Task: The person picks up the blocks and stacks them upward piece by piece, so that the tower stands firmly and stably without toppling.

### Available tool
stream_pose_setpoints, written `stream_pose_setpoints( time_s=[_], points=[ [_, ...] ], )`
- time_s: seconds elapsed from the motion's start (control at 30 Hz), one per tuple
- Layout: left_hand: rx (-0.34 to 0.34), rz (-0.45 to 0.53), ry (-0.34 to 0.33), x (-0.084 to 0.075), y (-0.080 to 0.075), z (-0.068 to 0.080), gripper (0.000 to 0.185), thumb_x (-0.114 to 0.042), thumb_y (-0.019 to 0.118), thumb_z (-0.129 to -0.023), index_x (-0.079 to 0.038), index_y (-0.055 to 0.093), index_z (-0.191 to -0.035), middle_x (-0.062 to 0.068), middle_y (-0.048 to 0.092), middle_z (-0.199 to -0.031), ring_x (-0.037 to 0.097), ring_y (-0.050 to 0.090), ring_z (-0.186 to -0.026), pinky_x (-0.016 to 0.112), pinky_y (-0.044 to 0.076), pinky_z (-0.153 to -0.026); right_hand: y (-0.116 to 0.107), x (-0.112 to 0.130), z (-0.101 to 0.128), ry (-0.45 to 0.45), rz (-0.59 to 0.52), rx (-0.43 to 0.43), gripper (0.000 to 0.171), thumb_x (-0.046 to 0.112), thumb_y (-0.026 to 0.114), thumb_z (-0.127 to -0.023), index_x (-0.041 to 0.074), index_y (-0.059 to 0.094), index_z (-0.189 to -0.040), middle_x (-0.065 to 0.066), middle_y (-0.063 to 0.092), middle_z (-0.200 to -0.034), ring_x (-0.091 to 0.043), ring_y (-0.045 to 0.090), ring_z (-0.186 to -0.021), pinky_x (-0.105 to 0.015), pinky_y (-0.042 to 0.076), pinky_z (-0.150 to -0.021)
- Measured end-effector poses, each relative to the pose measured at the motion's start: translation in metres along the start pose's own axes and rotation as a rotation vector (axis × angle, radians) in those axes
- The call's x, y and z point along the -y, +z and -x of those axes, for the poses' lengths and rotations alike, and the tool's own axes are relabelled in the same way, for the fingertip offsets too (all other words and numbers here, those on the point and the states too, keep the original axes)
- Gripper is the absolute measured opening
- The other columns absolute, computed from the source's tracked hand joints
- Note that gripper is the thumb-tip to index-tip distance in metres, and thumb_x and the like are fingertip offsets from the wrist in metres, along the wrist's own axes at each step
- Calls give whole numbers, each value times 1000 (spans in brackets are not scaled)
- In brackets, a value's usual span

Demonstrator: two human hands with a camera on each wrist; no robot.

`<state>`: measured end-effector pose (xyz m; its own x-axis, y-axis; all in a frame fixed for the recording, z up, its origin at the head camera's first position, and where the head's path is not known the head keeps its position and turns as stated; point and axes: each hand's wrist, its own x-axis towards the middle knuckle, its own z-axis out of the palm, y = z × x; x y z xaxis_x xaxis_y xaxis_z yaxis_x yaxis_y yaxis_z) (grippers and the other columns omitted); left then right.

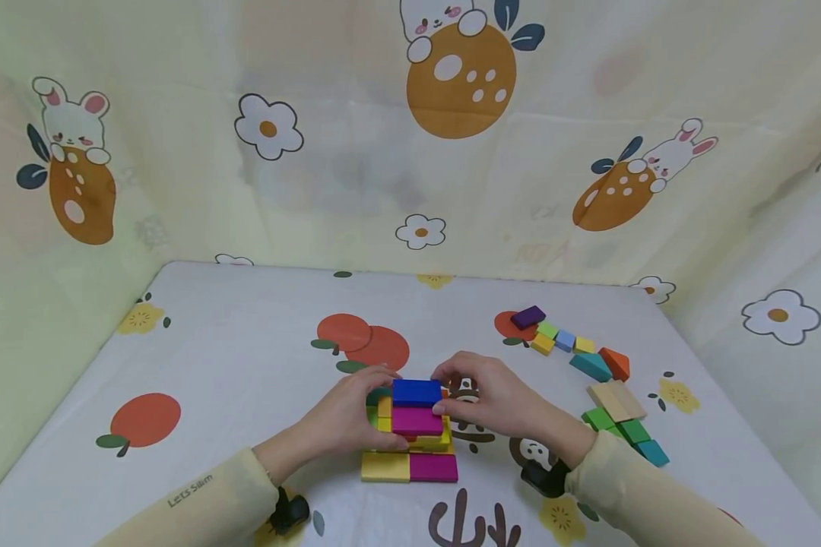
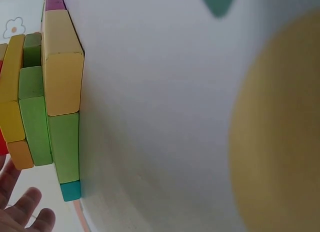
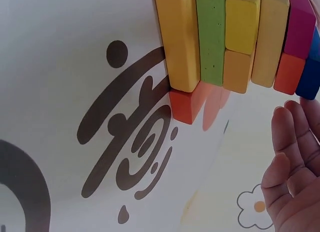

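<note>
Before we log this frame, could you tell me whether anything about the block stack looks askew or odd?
Nothing is toppled or spilled. The blue rectangular wooden block sits level atop the stepped stack, steadied by the left hand and right hand.

Loose blocks (image 1: 591, 365) lie in a curved row on the table's right side, well apart from the stack. A printed cloth (image 1: 232, 357) covers the table (image 1: 61, 425).

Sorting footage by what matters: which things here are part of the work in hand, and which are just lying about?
In use: left hand, right hand, blue block, block stack.
Lying about: loose blocks, tablecloth.
</note>
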<state>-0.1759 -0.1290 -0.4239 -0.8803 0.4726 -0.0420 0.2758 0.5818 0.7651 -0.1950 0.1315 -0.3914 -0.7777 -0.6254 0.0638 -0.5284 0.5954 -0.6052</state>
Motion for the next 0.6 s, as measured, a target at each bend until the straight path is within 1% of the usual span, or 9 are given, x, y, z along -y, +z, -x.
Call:
stream_pose_setpoints(
  time_s=[0.1, 0.2, 0.27, 0.37, 0.43, 0.5, 0.57, 0.6],
  points=[
    [-5, -4, -5, 0, 0, 0, 75, -37, 92, -73, -9, 62, -135, 13, 51, -154, 36, 41, -148, 62, 41, -116, -6, -1, 1, 14, 16, -26, 38, 32, 77, -92, 11, 68, -123, -1, 70, -106, -19, 64, -94, -31, 57, -77],
    [-13, -14, -28, 1, 1, 0, 76, -37, 92, -72, -10, 62, -136, 14, 49, -156, 36, 41, -148, 62, 41, -115, -21, -10, -2, 51, 48, -100, 35, 28, 73, -96, 9, 68, -124, -2, 71, -106, -16, 63, -94, -29, 54, -76],
    [-18, -22, -39, 0, 0, 0, 76, -37, 93, -72, -10, 62, -136, 14, 48, -156, 36, 40, -148, 62, 42, -114, -36, -25, -4, 100, 70, -167, 32, 25, 69, -98, 7, 68, -124, -4, 72, -106, -16, 64, -94, -28, 53, -76],
    [-20, -31, -41, 0, 0, 0, 77, -37, 93, -72, -10, 62, -136, 14, 48, -157, 37, 40, -148, 62, 43, -114, -61, -60, -5, 213, 100, -234, 32, 24, 65, -101, 2, 67, -126, -11, 73, -109, -22, 66, -95, -30, 54, -76],
    [-18, -30, -42, -1, 0, 0, 77, -36, 93, -72, -10, 61, -136, 14, 47, -157, 37, 40, -148, 62, 43, -114, -75, -86, -4, 308, 131, -234, 37, 24, 63, -102, -1, 63, -130, -16, 72, -112, -28, 66, -99, -35, 57, -80],
    [-12, -28, -44, -1, 0, -1, 77, -36, 93, -72, -10, 61, -137, 14, 47, -157, 36, 40, -149, 62, 43, -114, -85, -112, -2, 397, 174, -199, 43, 25, 61, -103, -3, 58, -136, -22, 68, -119, -35, 63, -107, -43, 57, -89],
    [-6, -19, -40, -1, 1, -1, 77, -36, 93, -72, -10, 61, -137, 14, 48, -157, 36, 40, -149, 62, 43, -113, -93, -133, -1, 472, 213, -153, 48, 25, 59, -105, -4, 52, -142, -27, 64, -127, -42, 58, -117, -54, 53, -99],
    [-3, -16, -40, -2, 1, -2, 77, -36, 93, -72, -10, 61, -137, 14, 48, -157, 36, 40, -149, 62, 44, -113, -96, -141, -1, 494, 232, -127, 50, 25, 58, -105, -5, 49, -145, -30, 60, -131, -45, 56, -121, -58, 50, -103]
  ],
)
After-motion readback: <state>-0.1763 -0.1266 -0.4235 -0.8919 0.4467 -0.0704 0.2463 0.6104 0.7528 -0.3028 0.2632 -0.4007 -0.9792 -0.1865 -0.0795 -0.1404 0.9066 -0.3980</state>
